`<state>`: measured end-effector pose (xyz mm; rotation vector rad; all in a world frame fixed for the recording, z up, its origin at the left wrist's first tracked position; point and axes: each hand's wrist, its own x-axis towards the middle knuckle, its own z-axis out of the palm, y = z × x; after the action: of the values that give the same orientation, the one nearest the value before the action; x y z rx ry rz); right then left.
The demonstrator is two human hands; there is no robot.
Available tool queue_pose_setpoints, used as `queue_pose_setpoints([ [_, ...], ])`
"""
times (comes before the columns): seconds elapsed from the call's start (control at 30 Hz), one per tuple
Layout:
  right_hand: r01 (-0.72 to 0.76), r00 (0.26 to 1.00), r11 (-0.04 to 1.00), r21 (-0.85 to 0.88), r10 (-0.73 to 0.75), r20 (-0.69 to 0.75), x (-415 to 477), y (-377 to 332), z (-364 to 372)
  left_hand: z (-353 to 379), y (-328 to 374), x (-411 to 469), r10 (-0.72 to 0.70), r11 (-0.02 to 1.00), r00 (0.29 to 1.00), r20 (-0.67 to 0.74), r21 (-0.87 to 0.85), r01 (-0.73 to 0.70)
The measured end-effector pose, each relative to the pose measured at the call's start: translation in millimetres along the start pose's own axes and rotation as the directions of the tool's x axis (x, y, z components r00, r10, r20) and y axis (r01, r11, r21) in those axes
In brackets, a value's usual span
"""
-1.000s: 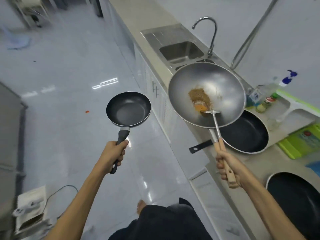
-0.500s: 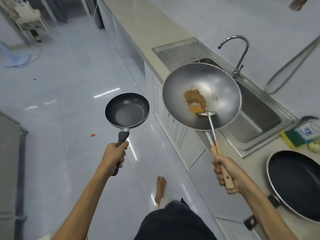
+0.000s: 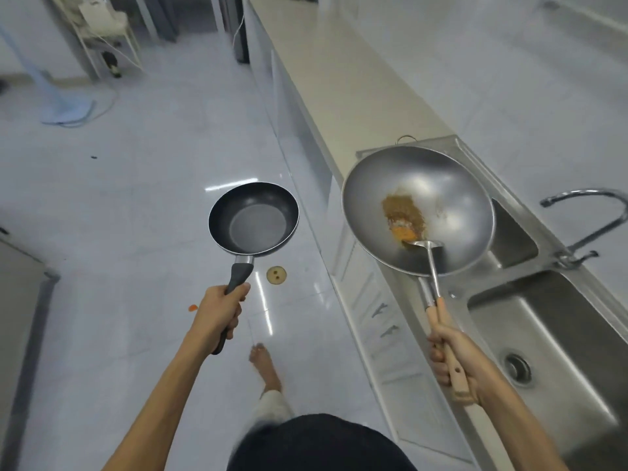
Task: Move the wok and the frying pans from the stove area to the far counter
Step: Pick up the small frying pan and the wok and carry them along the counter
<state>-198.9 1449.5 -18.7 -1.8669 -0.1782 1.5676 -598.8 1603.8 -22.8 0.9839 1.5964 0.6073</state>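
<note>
My left hand (image 3: 219, 311) grips the black handle of a small dark frying pan (image 3: 253, 220), held level over the floor. My right hand (image 3: 457, 360) holds the wooden handle of a large grey metal wok (image 3: 441, 185), together with the handle of a metal spatula (image 3: 429, 263) that lies inside it. Brown and orange food residue (image 3: 402, 217) sticks to the wok's bottom. The wok hovers over the counter edge and the near end of the sink's draining board. The long beige far counter (image 3: 343, 73) stretches ahead beyond the sink.
A steel double sink (image 3: 550, 338) with a curved tap (image 3: 591, 219) is at right. White cabinet fronts (image 3: 370, 307) run below the counter. On the glossy floor lie a small round object (image 3: 276, 275) and an orange scrap (image 3: 192, 308). A fan base (image 3: 64, 107) and wire rack (image 3: 108, 35) stand far left.
I have walked forward along the counter with both pans held up. The large black pans and bottles by the stove have dropped out of view; the sink is now beside me.
</note>
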Motion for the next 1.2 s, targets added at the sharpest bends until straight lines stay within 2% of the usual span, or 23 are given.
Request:
queue_pose_setpoints([
  [0.17,-0.002,0.999,1.000,-0.001,0.002,-0.039,63.7,-74.6,73.4,-34.8,52.5,116.2,0.000,0.999,0.999,0.032,0.043,-0.001],
  [0.37,-0.023,0.999,0.988,0.156,0.029,-0.032,122.5,-169.3,168.2,-81.3,143.5,246.7,0.017,0.986,0.998,0.063,0.166,-0.027],
  [0.57,-0.032,0.998,0.949,0.315,0.045,-0.036,166.3,-233.9,221.0,-87.0,219.3,352.9,0.056,0.968,0.989,0.139,0.234,-0.088],
  [0.9,-0.005,0.984,0.900,0.436,0.083,-0.159,251.6,-314.3,216.1,7.3,326.4,498.9,0.086,0.955,0.948,0.307,0.246,-0.166],
  [1.2,0.025,0.940,0.843,0.538,0.163,-0.298,324.2,-379.9,189.8,121.0,420.1,603.8,0.113,0.916,0.868,0.483,0.288,-0.280],
])
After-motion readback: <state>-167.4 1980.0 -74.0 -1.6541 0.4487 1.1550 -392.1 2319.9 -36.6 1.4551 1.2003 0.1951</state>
